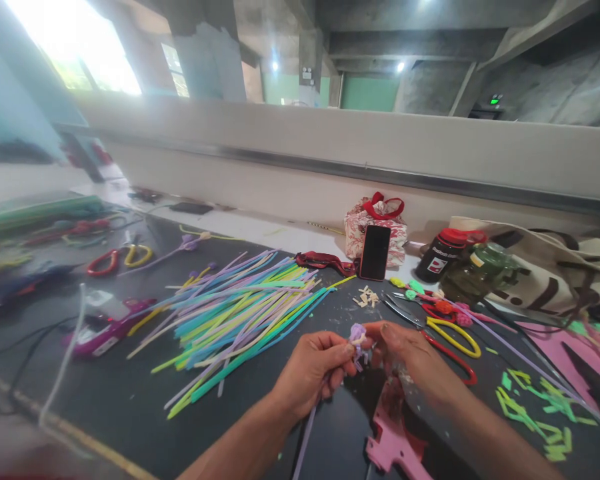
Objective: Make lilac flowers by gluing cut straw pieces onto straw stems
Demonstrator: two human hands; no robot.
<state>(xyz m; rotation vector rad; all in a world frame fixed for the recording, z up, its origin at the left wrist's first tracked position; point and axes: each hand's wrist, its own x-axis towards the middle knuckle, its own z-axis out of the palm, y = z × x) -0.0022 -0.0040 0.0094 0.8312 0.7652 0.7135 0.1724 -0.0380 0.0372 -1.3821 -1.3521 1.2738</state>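
Observation:
My left hand (313,373) and my right hand (405,357) meet over the dark table (130,400). Between their fingertips sits a small purple flower-shaped piece (358,335) on a pale purple stick (306,437) that runs down toward me. My left hand pinches the stick just under the flower. My right hand's fingers are closed on the flower from the right. A pink glue gun (393,440) lies on the table just below my right wrist.
A big pile of coloured sticks (240,310) lies to the left. Scissors with red and yellow handles (450,340) rest right of my hands. A phone (375,252) leans on a patterned bag (377,230). Green scraps (540,407) lie far right; bottles (443,253) stand behind.

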